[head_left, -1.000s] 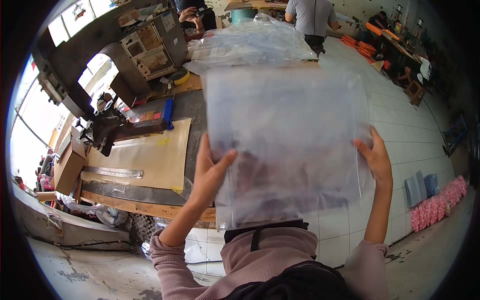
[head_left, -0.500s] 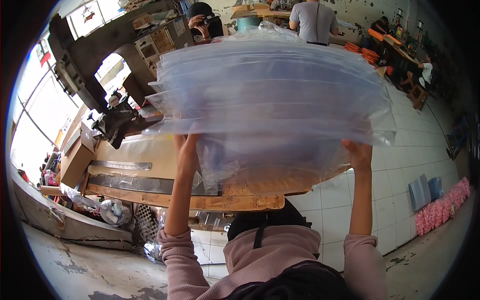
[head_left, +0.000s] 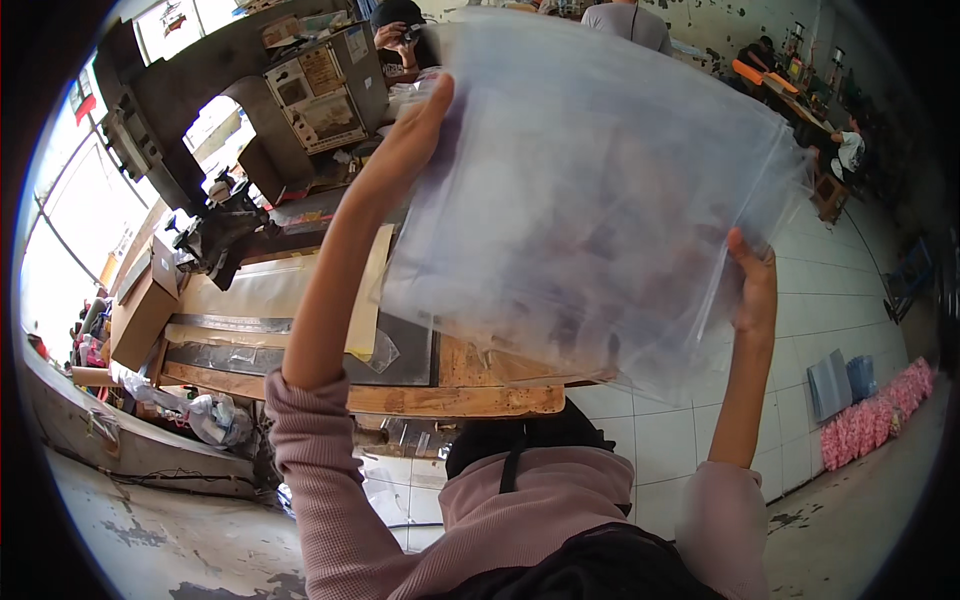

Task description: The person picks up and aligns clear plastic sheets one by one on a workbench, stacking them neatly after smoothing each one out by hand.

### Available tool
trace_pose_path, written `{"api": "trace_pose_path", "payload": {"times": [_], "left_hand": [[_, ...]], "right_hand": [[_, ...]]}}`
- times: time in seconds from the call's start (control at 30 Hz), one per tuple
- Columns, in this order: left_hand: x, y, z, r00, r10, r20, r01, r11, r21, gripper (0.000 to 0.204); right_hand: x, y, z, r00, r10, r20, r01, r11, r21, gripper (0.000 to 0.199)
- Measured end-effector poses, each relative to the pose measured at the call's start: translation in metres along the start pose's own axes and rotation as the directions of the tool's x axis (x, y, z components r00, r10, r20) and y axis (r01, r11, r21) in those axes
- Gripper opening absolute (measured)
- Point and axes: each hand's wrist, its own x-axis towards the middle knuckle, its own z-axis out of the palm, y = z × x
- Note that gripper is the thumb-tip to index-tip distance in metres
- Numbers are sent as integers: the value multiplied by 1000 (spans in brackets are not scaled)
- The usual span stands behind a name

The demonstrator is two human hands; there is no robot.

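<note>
Both hands hold up a large stack of clear plastic sheets [head_left: 590,190], tilted, bluish and slightly blurred. My left hand [head_left: 428,118] grips its upper left edge, thumb along the side and the other fingers mostly hidden. Lower down, my right hand [head_left: 752,280] pinches the right edge, thumb in front and fingers behind the plastic. The stack's lower edge hangs over the wooden table [head_left: 470,400], partly covering it.
On the table lie a metal ruler [head_left: 230,324], a dark flat sheet [head_left: 405,365] and tan sheets [head_left: 365,320]. A dark machine [head_left: 225,235] and a cardboard box [head_left: 147,308] stand left. Pink bundles [head_left: 875,415] lie on the floor at right. Other people are farther back.
The stack has gone from flatter, with layered edges showing, to tilted up with its broad face visible. My left hand rose to the upper left edge; my right hand shifted slightly right and up.
</note>
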Motion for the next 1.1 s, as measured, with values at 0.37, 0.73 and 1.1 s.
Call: {"api": "trace_pose_path", "payload": {"times": [0.37,0.73,1.1], "left_hand": [[25,-191,12,980,14,-199,50,948,314,64],[20,-177,61,986,53,-160,21,904,428,57],[71,-146,9,985,153,83,-147,477,866,47]], "right_hand": [[-11,33,-98,830,556,-45,-553,831,60,39],[-14,-13,-102,1000,20,-21,-20,1000,-14,35],[117,-183,-15,989,128,68,-96,929,-358,34]]}}
